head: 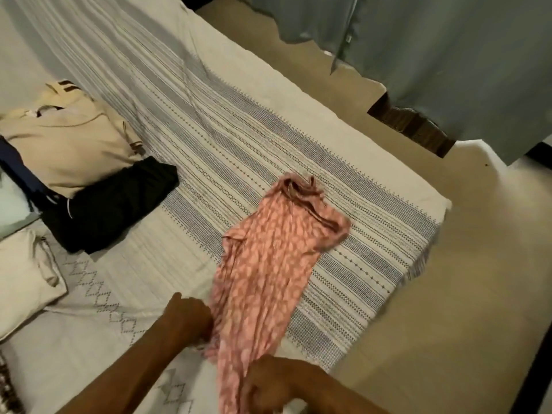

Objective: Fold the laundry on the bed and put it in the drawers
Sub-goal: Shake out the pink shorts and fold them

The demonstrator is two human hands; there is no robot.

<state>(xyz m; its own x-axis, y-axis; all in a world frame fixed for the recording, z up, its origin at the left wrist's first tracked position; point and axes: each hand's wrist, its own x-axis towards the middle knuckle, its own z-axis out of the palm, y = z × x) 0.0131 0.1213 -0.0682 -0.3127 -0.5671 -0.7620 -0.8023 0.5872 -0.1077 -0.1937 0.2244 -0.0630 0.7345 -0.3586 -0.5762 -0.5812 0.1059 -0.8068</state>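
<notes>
Both hands were clenched on the near end of the pink patterned garment (263, 276): my left hand (191, 319) gripped its left edge with the fingers curled in, and my right hand (267, 383) bunched the cloth at the bottom of the frame. From there the garment ran away from me across the striped bedspread (209, 138), flat through the middle but rumpled at its far end, where a corner lay turned over near the edge of the bed. I judged that crumpled end the likely trouble (a fold made over it would set the creases in), and a hard tug from my grip might drag the whole piece askew or toward the floor (448, 294) on the right. Further off to the left sat a cream folded piece (27, 282), then a black garment (110, 210) lying against a beige shirt (65, 144). Beyond the bed's far side hung grey-green fabric (448, 55). No drawers showed anywhere, so putting away was not yet begun.
</notes>
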